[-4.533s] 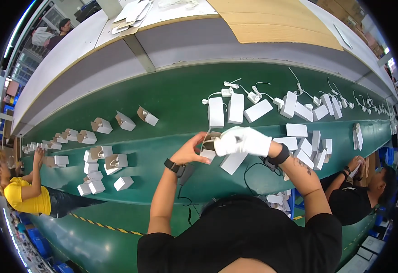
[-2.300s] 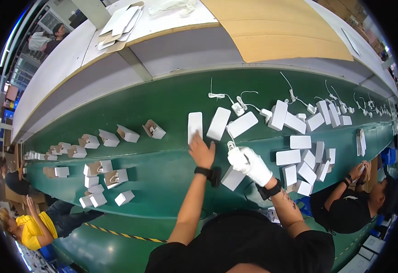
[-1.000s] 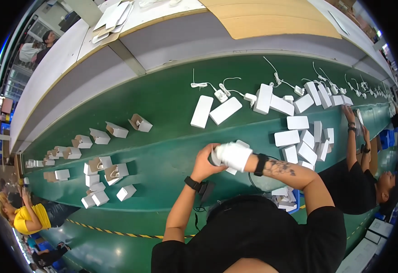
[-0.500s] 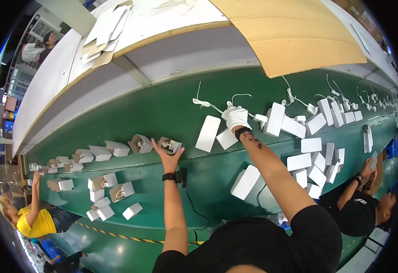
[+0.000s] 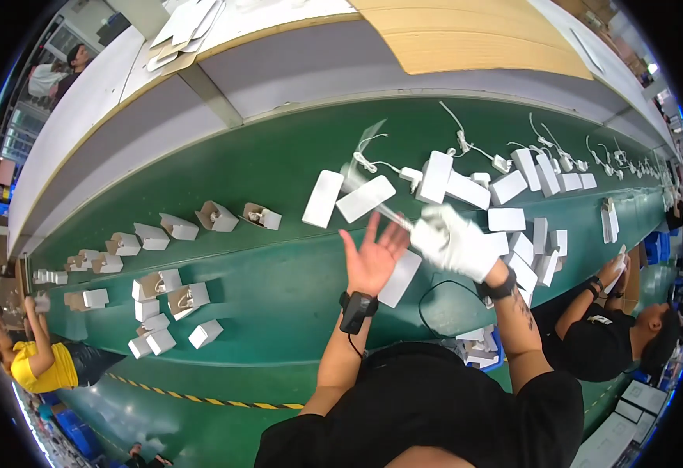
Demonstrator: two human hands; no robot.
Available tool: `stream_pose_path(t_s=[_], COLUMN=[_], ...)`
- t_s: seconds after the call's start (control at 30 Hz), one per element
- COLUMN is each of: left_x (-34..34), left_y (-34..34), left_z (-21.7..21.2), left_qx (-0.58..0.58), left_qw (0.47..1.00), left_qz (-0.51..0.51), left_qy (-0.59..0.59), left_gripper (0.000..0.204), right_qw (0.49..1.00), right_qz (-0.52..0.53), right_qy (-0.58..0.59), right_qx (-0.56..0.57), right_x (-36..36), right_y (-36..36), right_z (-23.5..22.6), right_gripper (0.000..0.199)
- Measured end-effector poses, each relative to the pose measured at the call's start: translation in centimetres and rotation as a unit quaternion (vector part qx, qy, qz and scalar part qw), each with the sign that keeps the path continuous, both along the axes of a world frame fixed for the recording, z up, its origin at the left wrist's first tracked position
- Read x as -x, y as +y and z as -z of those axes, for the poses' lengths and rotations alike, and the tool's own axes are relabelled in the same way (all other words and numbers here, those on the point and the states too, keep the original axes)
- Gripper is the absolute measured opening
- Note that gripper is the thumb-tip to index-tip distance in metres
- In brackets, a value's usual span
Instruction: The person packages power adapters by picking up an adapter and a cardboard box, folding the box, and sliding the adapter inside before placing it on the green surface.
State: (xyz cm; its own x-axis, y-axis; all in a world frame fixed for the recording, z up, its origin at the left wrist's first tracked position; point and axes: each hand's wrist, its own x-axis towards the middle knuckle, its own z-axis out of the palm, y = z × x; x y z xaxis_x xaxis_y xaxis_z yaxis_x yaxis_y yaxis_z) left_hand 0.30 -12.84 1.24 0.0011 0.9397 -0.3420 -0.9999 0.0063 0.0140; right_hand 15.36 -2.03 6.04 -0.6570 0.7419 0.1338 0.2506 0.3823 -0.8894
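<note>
My right hand [image 5: 452, 243], in a white glove, is closed on a white charger cable [image 5: 394, 217]. The cable trails up and left from the fingers, smeared by motion. Beside it, my bare left hand [image 5: 374, 261] is held palm up with fingers spread and nothing in it. Under and beyond the hands lie closed white boxes, one [image 5: 366, 199] just past my left fingertips and another [image 5: 399, 278] by its right side. Farther left stands an open box [image 5: 262, 216] with a white cabled item inside.
A row of open boxes [image 5: 152, 236] runs left along the green conveyor [image 5: 279, 304]. White chargers with cables [image 5: 500, 162] and piled white boxes [image 5: 540, 253] lie right. Co-workers sit at left [image 5: 45, 363] and right [image 5: 610, 335]. Cardboard [image 5: 474, 35] overhangs the shelf beyond.
My right hand has drawn back toward me, bringing the charger cable. My left hand has let go of the open box and moved right, turning palm up.
</note>
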Motion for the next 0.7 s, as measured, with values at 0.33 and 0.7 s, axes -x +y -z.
stream_pose_path(t_s=[0.33,0.7], left_x=[-4.8,2.7], left_y=[-1.1,-3.6], left_z=[-1.3,-1.3], left_qx=[0.045,0.021], left_qw=[0.947,0.977], left_qz=[-0.146,0.007], left_qy=[0.284,0.214], left_gripper=[0.037,0.053], right_qw=[0.936,0.995], right_qz=[0.050,-0.037], right_qy=[0.162,0.081], right_qx=[0.307,0.042], right_x=[-4.4,4.9], right_y=[-6.2,-9.3], right_z=[0.8,1.4], right_gripper=[0.038,0.044])
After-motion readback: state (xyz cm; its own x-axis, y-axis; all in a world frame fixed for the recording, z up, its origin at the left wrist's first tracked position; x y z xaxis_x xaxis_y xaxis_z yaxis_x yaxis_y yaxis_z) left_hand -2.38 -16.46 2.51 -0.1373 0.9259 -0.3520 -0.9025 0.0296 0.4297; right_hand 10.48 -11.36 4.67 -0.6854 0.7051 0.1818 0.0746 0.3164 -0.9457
